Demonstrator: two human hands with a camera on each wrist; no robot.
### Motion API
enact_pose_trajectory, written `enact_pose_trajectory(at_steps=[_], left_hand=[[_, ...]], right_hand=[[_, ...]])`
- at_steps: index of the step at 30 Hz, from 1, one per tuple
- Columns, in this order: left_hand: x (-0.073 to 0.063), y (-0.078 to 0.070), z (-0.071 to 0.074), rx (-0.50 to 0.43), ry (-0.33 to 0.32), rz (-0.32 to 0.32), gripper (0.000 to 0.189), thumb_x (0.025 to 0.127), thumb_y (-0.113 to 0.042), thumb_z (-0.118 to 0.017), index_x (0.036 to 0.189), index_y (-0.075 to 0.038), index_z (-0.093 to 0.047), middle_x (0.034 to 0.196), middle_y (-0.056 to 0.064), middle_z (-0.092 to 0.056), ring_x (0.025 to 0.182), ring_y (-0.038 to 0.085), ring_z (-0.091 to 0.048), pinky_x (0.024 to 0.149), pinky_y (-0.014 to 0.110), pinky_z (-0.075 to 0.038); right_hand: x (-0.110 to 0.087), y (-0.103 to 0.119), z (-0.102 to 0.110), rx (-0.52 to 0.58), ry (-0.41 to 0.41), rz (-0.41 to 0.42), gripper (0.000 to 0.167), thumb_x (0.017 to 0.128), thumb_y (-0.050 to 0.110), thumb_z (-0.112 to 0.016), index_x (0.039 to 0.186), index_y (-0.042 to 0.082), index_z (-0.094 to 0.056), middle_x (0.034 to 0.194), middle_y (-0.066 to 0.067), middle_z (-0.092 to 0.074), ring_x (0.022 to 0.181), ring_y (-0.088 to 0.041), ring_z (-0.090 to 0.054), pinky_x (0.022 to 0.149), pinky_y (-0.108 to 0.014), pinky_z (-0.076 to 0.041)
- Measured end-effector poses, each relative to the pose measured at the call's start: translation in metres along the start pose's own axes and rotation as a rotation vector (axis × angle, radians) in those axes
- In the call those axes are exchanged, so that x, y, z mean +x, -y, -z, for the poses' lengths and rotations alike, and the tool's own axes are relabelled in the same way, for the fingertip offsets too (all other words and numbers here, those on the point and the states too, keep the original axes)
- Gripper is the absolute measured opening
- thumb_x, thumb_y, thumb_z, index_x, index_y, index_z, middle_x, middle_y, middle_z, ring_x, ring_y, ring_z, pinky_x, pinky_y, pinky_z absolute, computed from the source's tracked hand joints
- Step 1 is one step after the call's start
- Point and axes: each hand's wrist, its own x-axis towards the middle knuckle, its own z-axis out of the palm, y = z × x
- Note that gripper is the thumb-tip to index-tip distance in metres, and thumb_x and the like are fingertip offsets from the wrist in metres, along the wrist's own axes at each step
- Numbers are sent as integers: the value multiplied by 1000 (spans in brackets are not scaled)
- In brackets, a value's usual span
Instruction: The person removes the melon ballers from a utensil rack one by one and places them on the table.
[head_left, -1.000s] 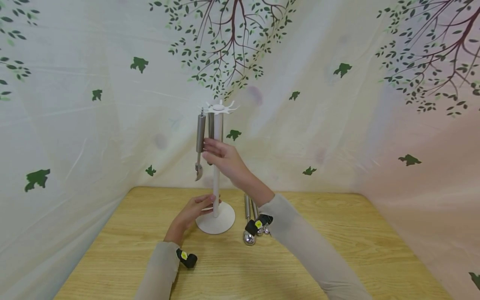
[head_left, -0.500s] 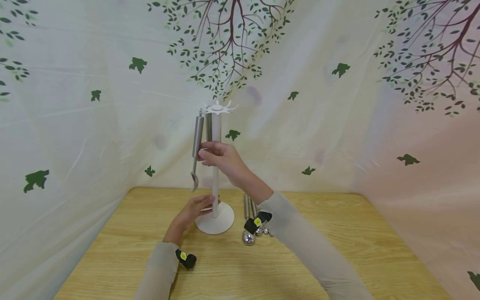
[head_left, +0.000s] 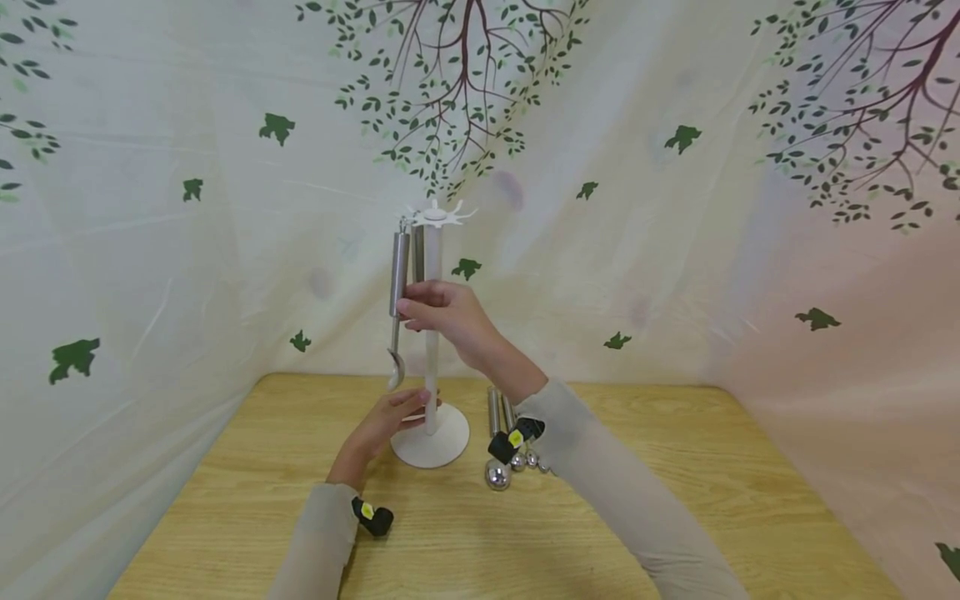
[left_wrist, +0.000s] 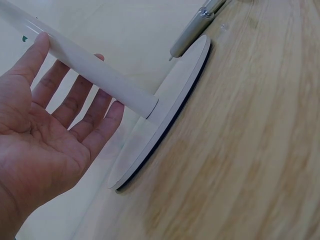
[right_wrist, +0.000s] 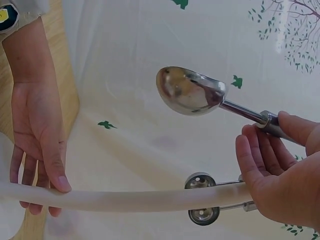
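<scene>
Right fingers (right_wrist: 250, 162) pinch the scoop (right_wrist: 187, 94) low on its handle, bowl below them; left fingers (left_wrist: 74, 100) hold the white stand (left_wrist: 110, 82).

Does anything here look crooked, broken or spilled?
Nothing stands out. The white round-based stand is upright, the silver metal scoop in the right hand looks undamaged, the silver round-bowled utensils lie together on the wooden table, and no spill shows.

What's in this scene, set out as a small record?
Centre: upright white stand with round base and hooked top
Left hand: holds the stand low down
Right hand: pinches a silver metal scoop by its handle
Partly behind stand: two more silver metal scoops
Surface: light-brown wooden table, bearing shiny round-ended metal utensils
</scene>
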Motion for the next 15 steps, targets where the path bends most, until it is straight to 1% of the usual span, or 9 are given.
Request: enact_pose_trajectory(at_steps=[5, 8, 13, 15], left_hand=[[0, 0, 1, -7, 6, 4, 53, 107, -35, -53, 143, 3, -55, 143, 23, -60, 138, 33, -54, 113, 44, -49], [0, -1, 0, -7, 1, 4, 53, 106, -35, -54, 142, 3, -56, 142, 23, -61, 136, 32, -55, 113, 44, -50], [-1, -1, 0, -6, 1, 1, 52, 107, -35, -54, 142, 3, -56, 141, 23, -61, 136, 33, -55, 113, 45, -49], [-1, -2, 0, -4, 3, 1, 52, 107, -35, -53, 142, 3, -56, 142, 23, -61, 137, 33, -55, 113, 45, -49]], right_hand=[[2, -1, 1, 8, -5, -1, 31, 98, 6, -67, 124, -9, -63, 120, -26, -70, 85, -14, -72, 89, -31, -63], [2, -1, 2, 7, -3, -6, 32, 97, 7, -68, 125, -8, -62, 120, -26, -70, 84, -13, -72, 90, -32, -63], [2, 1, 3, -7, 0, -11, 33, 97, 9, -69, 126, -7, -63, 120, -24, -70, 89, -20, -73, 96, -40, -61], [2, 2, 3, -6, 0, -12, 33, 97, 9, -69, 126, -6, -63, 120, -23, -71, 92, -24, -73, 98, -43, -60]])
